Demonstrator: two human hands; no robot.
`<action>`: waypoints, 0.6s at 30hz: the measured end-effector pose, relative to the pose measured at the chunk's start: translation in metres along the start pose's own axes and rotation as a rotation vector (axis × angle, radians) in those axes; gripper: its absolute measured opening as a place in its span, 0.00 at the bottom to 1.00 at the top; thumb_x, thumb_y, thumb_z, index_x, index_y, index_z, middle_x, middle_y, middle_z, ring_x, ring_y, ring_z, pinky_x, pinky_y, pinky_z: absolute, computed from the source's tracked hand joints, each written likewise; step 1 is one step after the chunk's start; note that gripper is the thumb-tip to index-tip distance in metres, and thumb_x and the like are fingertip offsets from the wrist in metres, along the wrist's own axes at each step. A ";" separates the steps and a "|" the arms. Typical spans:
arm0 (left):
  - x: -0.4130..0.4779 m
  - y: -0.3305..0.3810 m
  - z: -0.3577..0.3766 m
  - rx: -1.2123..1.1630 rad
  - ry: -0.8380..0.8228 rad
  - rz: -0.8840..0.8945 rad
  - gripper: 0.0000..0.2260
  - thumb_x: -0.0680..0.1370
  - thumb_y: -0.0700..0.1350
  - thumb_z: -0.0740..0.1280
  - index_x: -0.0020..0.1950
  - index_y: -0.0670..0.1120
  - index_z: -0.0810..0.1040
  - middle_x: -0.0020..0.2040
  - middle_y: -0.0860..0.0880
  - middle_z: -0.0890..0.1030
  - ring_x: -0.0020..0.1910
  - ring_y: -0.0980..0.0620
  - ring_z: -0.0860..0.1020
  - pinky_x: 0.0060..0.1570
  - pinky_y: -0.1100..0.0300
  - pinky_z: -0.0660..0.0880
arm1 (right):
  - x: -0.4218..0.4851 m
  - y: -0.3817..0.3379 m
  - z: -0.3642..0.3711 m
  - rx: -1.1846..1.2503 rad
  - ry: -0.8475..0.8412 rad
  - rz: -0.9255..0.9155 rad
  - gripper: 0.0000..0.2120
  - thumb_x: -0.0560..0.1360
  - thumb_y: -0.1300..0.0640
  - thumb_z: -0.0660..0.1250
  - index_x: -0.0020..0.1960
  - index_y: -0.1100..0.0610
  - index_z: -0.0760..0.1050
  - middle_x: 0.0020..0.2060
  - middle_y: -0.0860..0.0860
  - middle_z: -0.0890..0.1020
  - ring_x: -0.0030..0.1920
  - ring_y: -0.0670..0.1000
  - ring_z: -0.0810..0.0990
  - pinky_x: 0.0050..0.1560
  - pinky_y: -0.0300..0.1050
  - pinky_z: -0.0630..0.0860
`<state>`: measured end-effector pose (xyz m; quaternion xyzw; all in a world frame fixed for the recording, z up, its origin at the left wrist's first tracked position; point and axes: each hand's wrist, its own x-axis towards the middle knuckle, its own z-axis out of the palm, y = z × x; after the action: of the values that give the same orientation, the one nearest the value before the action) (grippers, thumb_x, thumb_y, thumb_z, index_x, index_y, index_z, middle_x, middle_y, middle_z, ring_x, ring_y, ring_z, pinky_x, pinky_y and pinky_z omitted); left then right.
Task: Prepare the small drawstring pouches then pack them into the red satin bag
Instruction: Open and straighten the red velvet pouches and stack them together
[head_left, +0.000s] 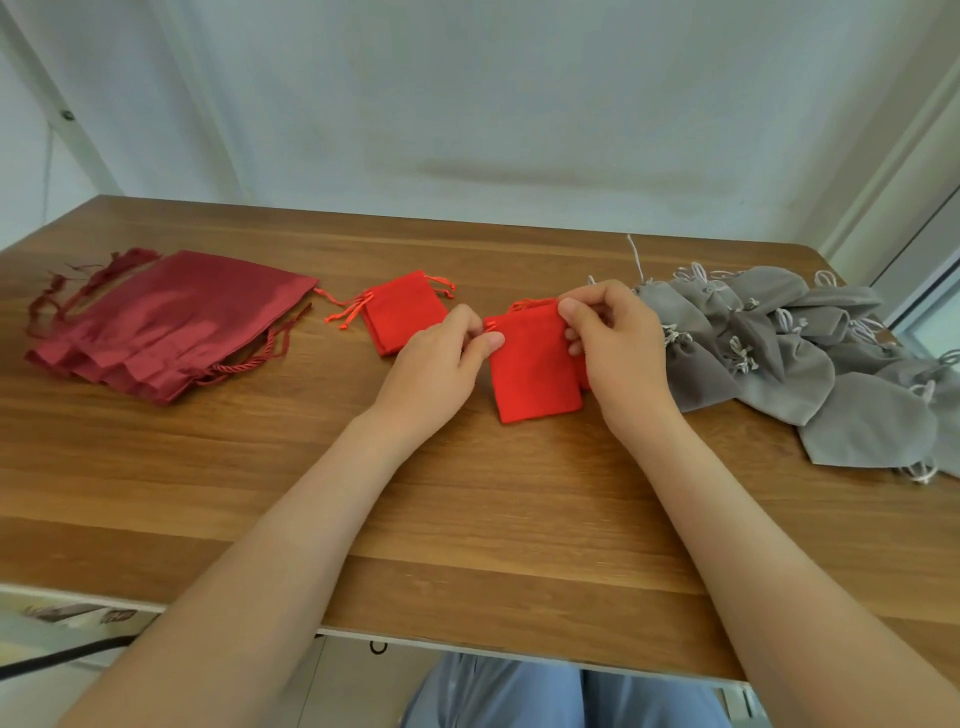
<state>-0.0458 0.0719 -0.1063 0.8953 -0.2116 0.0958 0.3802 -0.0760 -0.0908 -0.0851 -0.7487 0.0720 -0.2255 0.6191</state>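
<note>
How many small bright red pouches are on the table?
2 plainly: one pouch right of the red satin bag; the held pouch pinched by left hand and right hand. A red edge beneath that hand may be a third.

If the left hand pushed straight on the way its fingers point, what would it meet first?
The red pouch: the left hand pinches its top left corner. Past that, probably the right hand, which holds the opposite top corner; depth is unclear from one view.
</note>
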 end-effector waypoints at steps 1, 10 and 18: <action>0.001 -0.001 -0.001 -0.025 -0.009 -0.017 0.09 0.81 0.48 0.60 0.44 0.45 0.72 0.34 0.54 0.73 0.38 0.50 0.72 0.39 0.58 0.61 | 0.000 0.000 0.000 -0.024 0.011 -0.025 0.10 0.76 0.64 0.65 0.39 0.52 0.76 0.33 0.48 0.77 0.34 0.43 0.74 0.38 0.36 0.72; 0.005 -0.007 -0.010 -0.141 0.296 -0.092 0.16 0.83 0.44 0.56 0.34 0.51 0.65 0.30 0.53 0.69 0.31 0.62 0.68 0.34 0.67 0.63 | 0.003 0.012 -0.008 -0.407 0.040 -0.146 0.07 0.74 0.69 0.62 0.43 0.60 0.77 0.40 0.50 0.77 0.43 0.46 0.72 0.40 0.34 0.62; 0.001 -0.005 -0.009 -0.089 0.223 0.004 0.13 0.82 0.43 0.57 0.37 0.47 0.68 0.29 0.54 0.69 0.31 0.63 0.69 0.35 0.70 0.62 | 0.006 0.013 -0.011 -0.277 0.138 -0.171 0.12 0.76 0.69 0.57 0.46 0.58 0.77 0.44 0.49 0.76 0.47 0.44 0.71 0.47 0.36 0.66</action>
<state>-0.0430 0.0813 -0.1026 0.8608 -0.1736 0.1860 0.4408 -0.0736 -0.1059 -0.0944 -0.8131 0.0808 -0.3163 0.4820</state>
